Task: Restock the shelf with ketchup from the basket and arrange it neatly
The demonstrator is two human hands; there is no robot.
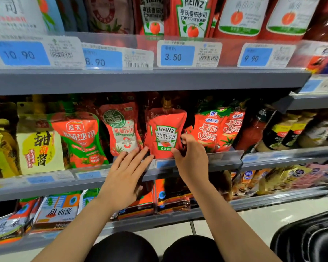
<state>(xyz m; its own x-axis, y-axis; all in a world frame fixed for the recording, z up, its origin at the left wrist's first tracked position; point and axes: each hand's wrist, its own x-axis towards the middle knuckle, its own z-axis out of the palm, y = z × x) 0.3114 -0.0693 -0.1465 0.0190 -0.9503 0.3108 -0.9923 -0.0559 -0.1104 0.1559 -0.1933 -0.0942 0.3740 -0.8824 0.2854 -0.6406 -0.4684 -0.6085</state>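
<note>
A red Heinz ketchup pouch [165,131] stands upright at the front of the middle shelf [225,161]. My right hand [192,159] pinches its lower right corner between thumb and fingers. My left hand [125,178] is flat with fingers spread, its fingertips resting at the shelf's front rail just left of the pouch's bottom edge. The black basket [309,237] sits on the floor at the lower right; its contents are hidden.
Other tomato sauce pouches flank the Heinz pouch: a white and red one [122,129] on the left, orange ones [216,129] on the right. The upper shelf holds more Heinz pouches [192,16] above blue price tags. The lower shelf holds flat packets. My knees are below.
</note>
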